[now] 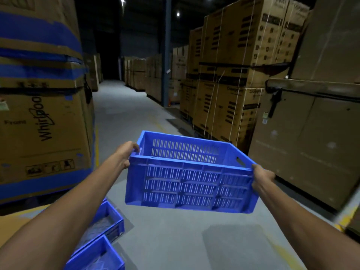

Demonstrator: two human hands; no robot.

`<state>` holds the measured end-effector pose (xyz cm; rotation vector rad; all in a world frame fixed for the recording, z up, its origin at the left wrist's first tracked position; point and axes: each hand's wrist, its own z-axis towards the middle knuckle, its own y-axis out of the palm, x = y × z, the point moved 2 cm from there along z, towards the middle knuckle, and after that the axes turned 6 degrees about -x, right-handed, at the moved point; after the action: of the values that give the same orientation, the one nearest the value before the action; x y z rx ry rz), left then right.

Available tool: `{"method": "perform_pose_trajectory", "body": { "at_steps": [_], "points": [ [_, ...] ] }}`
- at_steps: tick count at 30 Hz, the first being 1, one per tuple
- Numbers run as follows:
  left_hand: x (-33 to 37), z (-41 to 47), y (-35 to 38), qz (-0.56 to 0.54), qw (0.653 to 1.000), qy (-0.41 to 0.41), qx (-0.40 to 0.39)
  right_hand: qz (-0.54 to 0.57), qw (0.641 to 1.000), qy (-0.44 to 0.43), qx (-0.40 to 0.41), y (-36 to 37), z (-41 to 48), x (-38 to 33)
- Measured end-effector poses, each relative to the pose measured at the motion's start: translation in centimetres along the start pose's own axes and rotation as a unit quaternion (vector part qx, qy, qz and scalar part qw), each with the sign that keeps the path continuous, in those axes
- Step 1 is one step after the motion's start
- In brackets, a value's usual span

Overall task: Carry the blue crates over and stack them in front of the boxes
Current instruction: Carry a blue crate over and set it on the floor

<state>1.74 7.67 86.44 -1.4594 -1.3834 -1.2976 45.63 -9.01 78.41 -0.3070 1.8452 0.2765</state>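
I hold an empty blue slotted crate (191,182) in the air at waist height, slightly tilted, in the middle of the view. My left hand (126,154) grips its left rim and my right hand (262,179) grips its right rim. Two more blue crates lie on the floor at the lower left, one (108,221) behind the other (101,256), partly hidden by my left forearm. Tall cardboard boxes (42,121) with blue tape stand close on the left.
A grey concrete aisle (124,106) runs ahead between stacks of strapped cardboard boxes (229,98). Large brown boxes (311,137) stand close on the right. A blue steel column (165,55) rises mid-aisle. Yellow floor marking (344,217) shows at the right edge.
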Motion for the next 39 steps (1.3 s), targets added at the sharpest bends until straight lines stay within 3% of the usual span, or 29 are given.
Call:
{"method": "perform_pose_trajectory", "body": {
  "at_steps": [4,8,13,19,22,29,39],
  "points": [
    [0.4,2.3,3.4,-0.038,0.997,0.067,-0.003,0.007,0.998,0.031,0.049,-1.2,0.4,0.1],
    [-1.0,5.1,7.8,0.104,0.972,0.163,0.131,-0.009,0.997,0.004,0.08,-1.0,3.1,-0.1],
    [-3.1,10.2,13.5,0.112,0.963,0.11,0.221,0.006,0.995,-0.032,0.093,0.2,9.3,-2.5],
    [-2.8,18.3,21.8,0.167,0.958,0.071,0.22,0.048,0.994,-0.017,0.095,0.7,18.2,-4.8],
    [-3.5,22.9,25.1,0.141,0.965,0.05,0.215,0.062,0.992,0.002,0.111,0.7,25.9,-4.2],
    [-4.5,29.9,31.2,0.175,0.969,0.005,0.176,0.078,0.988,0.016,0.135,2.1,25.3,-8.2],
    [-1.4,46.4,39.9,0.089,0.991,0.05,0.089,0.12,0.967,0.069,0.216,10.1,36.0,-8.3]
  ]
}}
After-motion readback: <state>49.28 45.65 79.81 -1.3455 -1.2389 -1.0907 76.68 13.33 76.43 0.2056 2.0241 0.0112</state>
